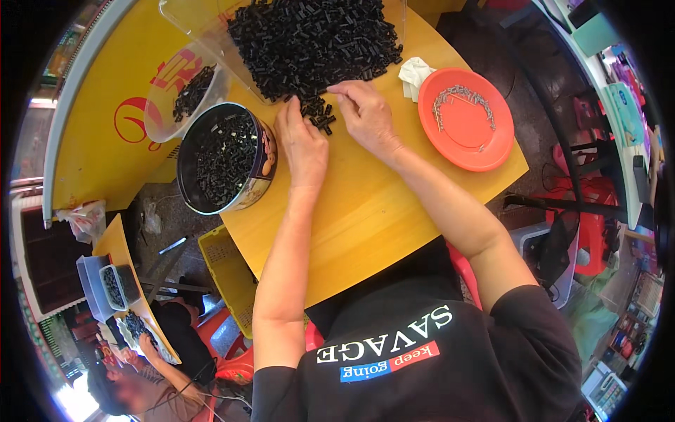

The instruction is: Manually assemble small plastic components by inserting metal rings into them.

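Note:
A big heap of small black plastic parts [309, 42] fills a clear tray on the table. At its near edge a small cluster of loose black parts [320, 116] lies on the wood, between my two hands. My left hand [302, 144] rests left of that cluster, fingers stretched toward the heap, with nothing visible in them. On the other side my right hand [368, 118] reaches in, its index finger extended to the heap's edge and its thumb apart. A round tub [266, 151] holding more black parts stands beside my left wrist.
An orange-red plate [471, 151] with thin metal pins sits at the right, by a crumpled white tissue [416, 74]. A clear bowl [158, 105] of black pieces stands left. A yellow crate [225, 264] is below the table's left edge. Another person [158, 373] works at lower left.

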Motion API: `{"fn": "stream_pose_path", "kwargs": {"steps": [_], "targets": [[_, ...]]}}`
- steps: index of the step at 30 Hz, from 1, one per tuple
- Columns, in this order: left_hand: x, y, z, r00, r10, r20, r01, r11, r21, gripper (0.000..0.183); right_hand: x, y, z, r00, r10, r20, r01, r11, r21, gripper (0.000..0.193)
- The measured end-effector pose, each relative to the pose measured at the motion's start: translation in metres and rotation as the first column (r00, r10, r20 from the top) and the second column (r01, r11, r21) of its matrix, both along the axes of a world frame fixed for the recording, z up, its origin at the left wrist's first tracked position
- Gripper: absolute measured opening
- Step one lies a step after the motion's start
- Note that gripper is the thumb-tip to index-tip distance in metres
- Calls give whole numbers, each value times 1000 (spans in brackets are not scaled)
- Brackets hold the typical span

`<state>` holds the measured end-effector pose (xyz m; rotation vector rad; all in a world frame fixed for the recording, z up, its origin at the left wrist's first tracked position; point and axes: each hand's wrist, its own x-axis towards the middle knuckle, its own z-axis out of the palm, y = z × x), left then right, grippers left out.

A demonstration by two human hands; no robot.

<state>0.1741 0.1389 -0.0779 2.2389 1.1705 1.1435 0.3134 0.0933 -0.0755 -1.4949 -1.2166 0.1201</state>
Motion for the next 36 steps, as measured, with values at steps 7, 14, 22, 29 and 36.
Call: {"fn": "stream_pose_path", "kwargs": {"steps": [7, 14, 22, 29, 36], "targets": [[-5, -8, 13, 986, -76, 150, 100, 982, -157, 42, -1, 0, 2, 994, 60, 89, -58, 998, -28, 22], [-5, -6, 7, 999, -28, 47, 31, 997, -68, 40, -4, 0, 3, 988, 15, 154, -13, 1000, -11, 30], [-11, -9, 8, 992, -114, -55, 112, 993, -48, 40, -4, -2, 0, 963, 33, 268, -12, 997, -78, 33], [-19, -17, 11, 989, -131, 74, 138, 986, -95, 39, 0, 0, 0, 990, 29, 140, -21, 998, -53, 30], [-28, -32, 16, 991, -126, 52, 131, 984, -124, 37, -3, -3, 5, 977, 62, 202, -42, 994, -104, 36]]}}
